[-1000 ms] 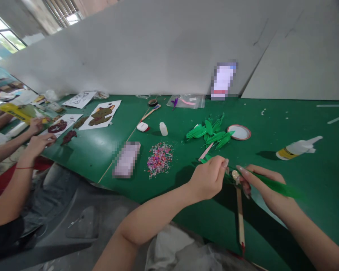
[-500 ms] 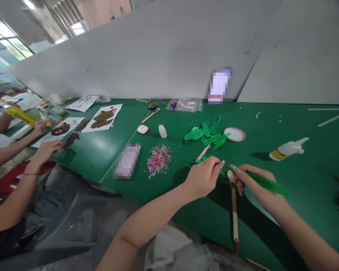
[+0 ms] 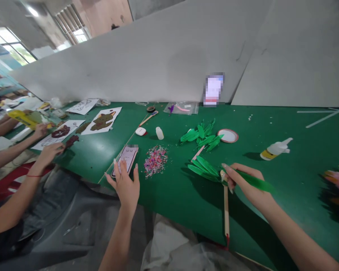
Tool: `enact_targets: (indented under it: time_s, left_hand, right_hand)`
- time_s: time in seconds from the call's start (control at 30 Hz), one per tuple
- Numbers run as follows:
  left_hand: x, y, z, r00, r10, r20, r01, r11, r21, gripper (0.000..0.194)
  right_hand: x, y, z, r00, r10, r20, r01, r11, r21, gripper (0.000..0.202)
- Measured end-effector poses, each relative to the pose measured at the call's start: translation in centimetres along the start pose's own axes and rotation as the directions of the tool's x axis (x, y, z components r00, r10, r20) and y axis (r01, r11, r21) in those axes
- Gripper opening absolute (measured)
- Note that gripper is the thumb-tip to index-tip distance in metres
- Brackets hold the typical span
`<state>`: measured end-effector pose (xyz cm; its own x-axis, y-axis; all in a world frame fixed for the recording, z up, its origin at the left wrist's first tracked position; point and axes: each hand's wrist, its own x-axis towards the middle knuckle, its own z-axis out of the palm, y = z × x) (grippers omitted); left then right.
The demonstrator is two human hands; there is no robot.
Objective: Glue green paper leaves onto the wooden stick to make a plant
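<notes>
Over a phone point(image 3: 130, 151) lying on the table, my left hand point(image 3: 127, 190) is open, its fingers spread across the lower part of the lit screen. My right hand point(image 3: 252, 180) pinches the top of a wooden stick point(image 3: 226, 210), where something pale and round shows. Green feathers point(image 3: 205, 168) fan out to the left from that end, and another long green feather point(image 3: 255, 180) lies along the right hand. Red cord or string point(image 3: 227, 241) is at the stick's lower end. Behind lies a pile of loose green feathers point(image 3: 202, 133).
Colourful small bits point(image 3: 156, 161) are heaped beside the phone. A yellow-labelled glue bottle point(image 3: 275, 149), a round white lid point(image 3: 228, 135) and a small white bottle point(image 3: 159, 133) stand around. A second phone point(image 3: 214, 89) leans on the grey partition. At left, a co-worker's hand point(image 3: 52, 150) handles dark red material.
My left hand has let go of the feathers and moved left to the phone, fingers spreading. The phone screen is now lit. My right hand keeps its hold on the stick.
</notes>
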<state>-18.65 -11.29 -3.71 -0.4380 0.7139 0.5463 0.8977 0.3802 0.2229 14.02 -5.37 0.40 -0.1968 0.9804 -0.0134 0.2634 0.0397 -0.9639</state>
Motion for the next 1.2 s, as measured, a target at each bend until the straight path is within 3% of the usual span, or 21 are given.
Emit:
enact_targets:
  time_s: [0.33,0.53,0.67,0.8,0.87,0.93,1.03,1.13,1.2]
  left_hand:
    - [0.0,-0.8,1.1,0.997,-0.01,0.073,0.007,0.999,0.042,0.056]
    - [-0.1,-0.1,0.4,0.997,-0.073,-0.02,0.073,0.997,-0.027,0.054]
    - [-0.6,2.6,-0.5,0.998,0.06,0.031,-0.055,0.987,-0.151,0.04]
    - [-0.5,7.3,-0.8,0.946,0.315,0.079,-0.273,0.903,-0.333,0.036]
    - [-0.2,9.1,-0.6,0.927,0.362,0.097,-0.31,0.886,-0.346,0.041]
    - [0.1,9.6,-0.3,0.927,0.355,0.125,-0.299,0.896,-0.328,0.048]
    - [0.6,7.4,0.0,0.966,0.206,0.158,-0.165,0.957,-0.24,0.053]
    - [0.7,3.1,0.2,0.996,-0.02,0.089,0.03,0.993,-0.114,0.054]
    - [0.7,0.5,0.2,0.995,-0.073,0.061,0.076,0.996,-0.055,0.053]
  right_hand:
    - [-0.1,0.2,0.2,1.0,-0.016,-0.003,0.016,0.999,0.033,0.039]
    - [-0.3,0.1,0.4,1.0,0.002,-0.024,-0.001,1.0,0.031,0.039]
    - [-0.3,-0.1,0.5,1.0,0.001,-0.014,0.0,1.0,0.019,0.039]
    - [-0.3,0.0,0.5,1.0,0.012,-0.004,-0.012,1.0,0.02,0.039]
    - [-0.2,0.0,0.4,1.0,0.004,0.001,-0.004,1.0,0.024,0.038]
    - [-0.2,0.1,0.3,1.0,-0.006,-0.003,0.006,1.0,0.027,0.037]
    - [-0.2,0.0,0.2,0.999,-0.011,-0.038,0.012,0.999,0.032,0.038]
    - [-0.3,-0.2,0.3,0.999,-0.015,-0.052,0.016,0.999,0.031,0.039]
    - [-0.4,-0.3,0.5,0.999,-0.012,-0.042,0.014,0.999,0.036,0.039]
